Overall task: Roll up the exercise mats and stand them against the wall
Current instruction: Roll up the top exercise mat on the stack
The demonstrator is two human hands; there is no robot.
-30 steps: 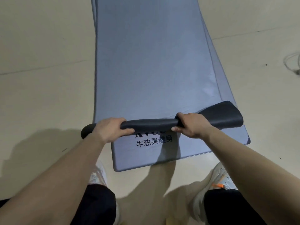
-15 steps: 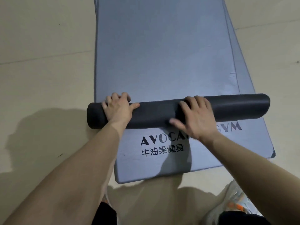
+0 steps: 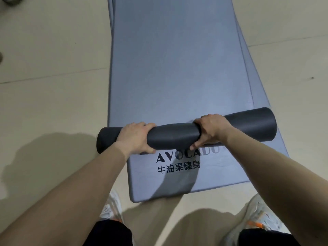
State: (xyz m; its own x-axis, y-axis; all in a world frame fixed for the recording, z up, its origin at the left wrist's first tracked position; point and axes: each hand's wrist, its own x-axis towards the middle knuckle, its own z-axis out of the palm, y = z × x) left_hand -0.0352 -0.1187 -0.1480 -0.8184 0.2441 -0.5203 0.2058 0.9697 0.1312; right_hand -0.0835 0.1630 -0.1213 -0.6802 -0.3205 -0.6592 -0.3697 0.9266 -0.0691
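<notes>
**Desk:** What are the hands doing?

**Photographer:** Both grasp the roll point(image 3: 174, 137). The left hand point(image 3: 134, 137) is curled round it close to its left end, and the right hand point(image 3: 211, 132) is clasped round it right of centre.

**Desk:** And the roll?

**Photographer:** It is a smooth, dark grey tube lying crosswise on the stacked mats. It is pinched in where the hands squeeze, so I take it for soft foam. Its left end juts out over the floor point(image 3: 53, 77).

**Desk:** Which step is this?

**Photographer:** Early rolling, by my reading. Most of the blue-grey mat point(image 3: 177, 68) lies flat, running to the far side.

**Desk:** What does the next move need?

**Photographer:** An even push away with both hands, or the roll may skew further left.

**Desk:** What is around it?

**Photographer:** A lower mat point(image 3: 230, 174) shows on the near side, with its logo point(image 3: 179, 162) partly under the roll. More mat edges peek out at far right. White shoes point(image 3: 260, 215) stand nearest.
</notes>
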